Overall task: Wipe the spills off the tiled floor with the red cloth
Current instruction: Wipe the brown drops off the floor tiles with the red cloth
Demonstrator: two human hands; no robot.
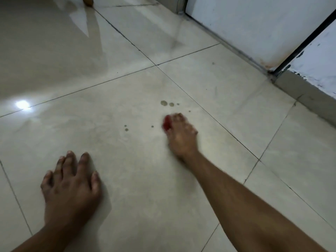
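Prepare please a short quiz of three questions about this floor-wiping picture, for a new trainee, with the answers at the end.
1. True or false: the left hand holds the red cloth.
2. Multiple choice: the largest spill drops lie (A) just beyond the right hand, (B) under the left hand, (C) beside the white door.
3. Short answer: what is the left hand doing?

Key
1. False. The right hand grips the cloth, mostly hidden under its fingers; the left is empty.
2. A. More small drops sit to the left of the cloth.
3. It rests flat with spread fingers on the tiled floor, apparently as support.
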